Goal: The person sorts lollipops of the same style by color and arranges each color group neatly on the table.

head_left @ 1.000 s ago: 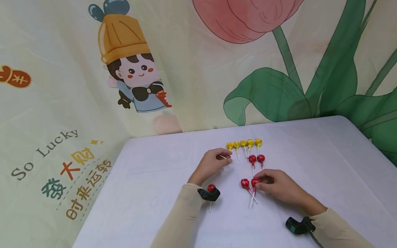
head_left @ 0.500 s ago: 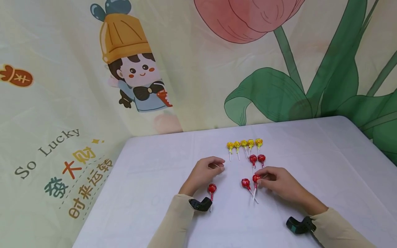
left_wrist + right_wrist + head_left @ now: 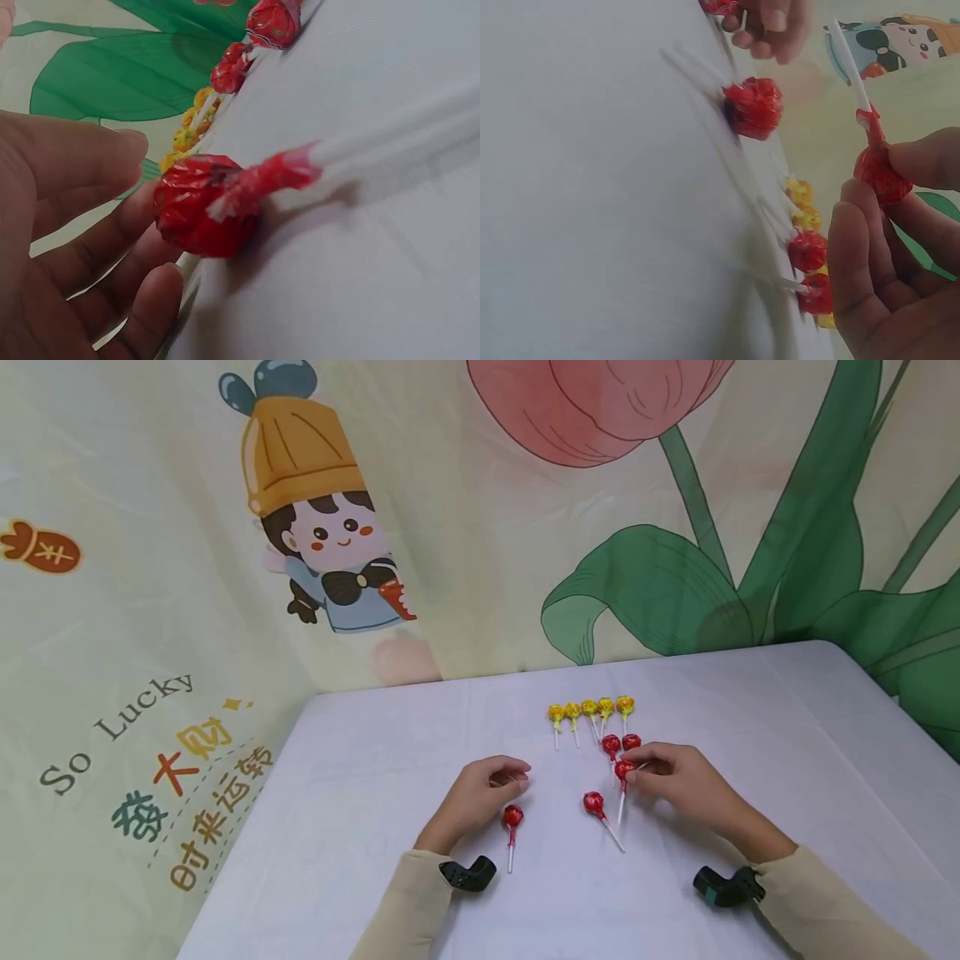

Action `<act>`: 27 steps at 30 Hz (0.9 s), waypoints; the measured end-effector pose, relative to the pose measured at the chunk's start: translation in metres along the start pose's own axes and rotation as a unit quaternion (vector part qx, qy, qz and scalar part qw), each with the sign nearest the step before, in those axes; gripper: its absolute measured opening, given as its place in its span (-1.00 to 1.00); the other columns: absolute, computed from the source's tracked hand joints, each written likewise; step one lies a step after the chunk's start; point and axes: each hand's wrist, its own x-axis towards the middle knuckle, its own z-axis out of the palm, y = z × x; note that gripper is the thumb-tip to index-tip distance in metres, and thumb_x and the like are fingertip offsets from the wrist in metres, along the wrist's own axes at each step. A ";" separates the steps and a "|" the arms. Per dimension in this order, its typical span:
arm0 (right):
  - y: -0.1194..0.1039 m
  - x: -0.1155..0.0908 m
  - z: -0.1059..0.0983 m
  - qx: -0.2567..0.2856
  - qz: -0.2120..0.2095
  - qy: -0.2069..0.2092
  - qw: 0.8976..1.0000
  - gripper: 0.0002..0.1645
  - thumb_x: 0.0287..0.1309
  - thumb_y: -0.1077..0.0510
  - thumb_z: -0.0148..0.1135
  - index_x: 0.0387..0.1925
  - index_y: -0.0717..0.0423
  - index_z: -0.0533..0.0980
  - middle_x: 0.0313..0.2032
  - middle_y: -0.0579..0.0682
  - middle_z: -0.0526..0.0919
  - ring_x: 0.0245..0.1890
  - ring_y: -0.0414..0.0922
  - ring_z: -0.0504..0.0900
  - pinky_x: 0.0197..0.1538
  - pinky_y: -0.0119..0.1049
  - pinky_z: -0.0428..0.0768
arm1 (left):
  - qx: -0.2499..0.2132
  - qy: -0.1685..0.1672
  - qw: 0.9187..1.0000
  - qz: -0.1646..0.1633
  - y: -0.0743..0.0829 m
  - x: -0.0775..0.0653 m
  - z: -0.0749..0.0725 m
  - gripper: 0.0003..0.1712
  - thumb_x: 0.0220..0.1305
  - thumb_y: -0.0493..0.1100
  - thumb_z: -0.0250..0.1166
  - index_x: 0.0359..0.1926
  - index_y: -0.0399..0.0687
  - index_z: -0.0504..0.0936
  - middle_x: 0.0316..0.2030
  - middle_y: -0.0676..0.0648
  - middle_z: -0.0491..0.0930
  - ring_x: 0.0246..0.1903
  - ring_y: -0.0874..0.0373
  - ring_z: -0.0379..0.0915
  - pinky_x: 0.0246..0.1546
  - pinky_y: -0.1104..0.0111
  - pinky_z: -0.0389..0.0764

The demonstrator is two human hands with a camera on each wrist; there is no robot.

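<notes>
My right hand (image 3: 678,781) pinches a red lollipop (image 3: 883,174) by its wrapped head, the white stick pointing away from the fingers and off the table. Beside my left hand (image 3: 476,797) lies another red lollipop (image 3: 513,817); the left fingers are relaxed and hold nothing, and in the left wrist view that lollipop's head (image 3: 206,206) shows just in front of them. A further red lollipop (image 3: 593,803) lies slanted between the two hands. Two red lollipops (image 3: 611,746) lie beyond the right fingertips, one partly hidden by that hand.
At the back, several yellow lollipops (image 3: 589,708) lie in a row, sticks toward me. A white cloth covers the table (image 3: 375,777). Behind its far edge hangs a printed backdrop (image 3: 465,568). A black camera band sits on each wrist.
My left hand has drawn back toward me and left, away from the yellow row, uncovering the near red lollipop. My right hand has lifted its red lollipop and carried it toward the back.
</notes>
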 end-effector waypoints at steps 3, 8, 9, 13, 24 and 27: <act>-0.001 0.005 -0.003 -0.001 -0.002 0.006 1.000 -0.63 0.27 0.12 0.33 0.10 0.11 0.63 0.01 0.08 0.63 -0.20 -0.02 0.56 -0.26 -0.24 0.64 | 0.007 0.000 1.000 -0.002 -0.002 -0.006 -0.001 -0.72 0.34 -0.02 0.36 0.05 0.12 0.70 -0.20 0.18 0.63 -0.17 0.17 0.53 -0.10 0.25 0.56; -0.003 0.016 -0.006 -0.007 0.000 0.006 1.000 -0.61 0.27 0.12 0.33 0.11 0.11 0.63 0.01 0.08 0.64 -0.17 0.01 0.54 -0.26 -0.21 0.64 | 0.015 0.001 1.000 0.013 -0.004 -0.015 -0.002 -0.72 0.35 -0.06 0.34 0.05 0.07 0.69 -0.22 0.18 0.63 -0.20 0.18 0.53 -0.11 0.26 0.57; -0.003 0.018 -0.006 -0.010 0.001 0.006 1.000 -0.61 0.27 0.11 0.33 0.11 0.12 0.62 -0.01 0.07 0.65 -0.17 0.01 0.54 -0.26 -0.21 0.64 | 0.016 -0.001 1.000 0.016 -0.004 -0.016 -0.003 -0.73 0.35 -0.08 0.34 0.05 0.06 0.69 -0.22 0.17 0.63 -0.21 0.18 0.54 -0.12 0.26 0.57; -0.002 0.028 -0.008 -0.018 0.002 0.004 1.000 -0.59 0.29 0.10 0.32 0.13 0.14 0.61 -0.05 0.05 0.66 -0.18 0.02 0.53 -0.25 -0.19 0.64 | 0.021 -0.006 0.999 0.028 -0.005 -0.021 -0.004 -0.73 0.35 -0.11 0.33 0.04 0.03 0.69 -0.23 0.18 0.63 -0.21 0.20 0.54 -0.12 0.28 0.57; -0.001 0.047 -0.006 -0.038 0.010 0.005 0.999 -0.61 0.29 0.10 0.30 0.11 0.14 0.62 -0.12 0.05 0.66 -0.19 0.03 0.54 -0.26 -0.19 0.64 | -0.004 -0.010 0.999 0.035 -0.013 -0.028 -0.005 -0.74 0.34 -0.10 0.34 0.03 0.06 0.70 -0.22 0.18 0.65 -0.21 0.19 0.55 -0.14 0.33 0.58; -0.002 0.051 -0.005 -0.042 0.004 0.002 0.999 -0.60 0.29 0.12 0.30 0.11 0.18 0.61 -0.15 0.07 0.66 -0.27 0.04 0.58 -0.29 -0.16 0.64 | -0.013 -0.013 0.999 0.035 -0.014 -0.028 -0.006 -0.73 0.33 -0.07 0.35 0.03 0.06 0.70 -0.20 0.18 0.66 -0.20 0.19 0.57 -0.14 0.34 0.58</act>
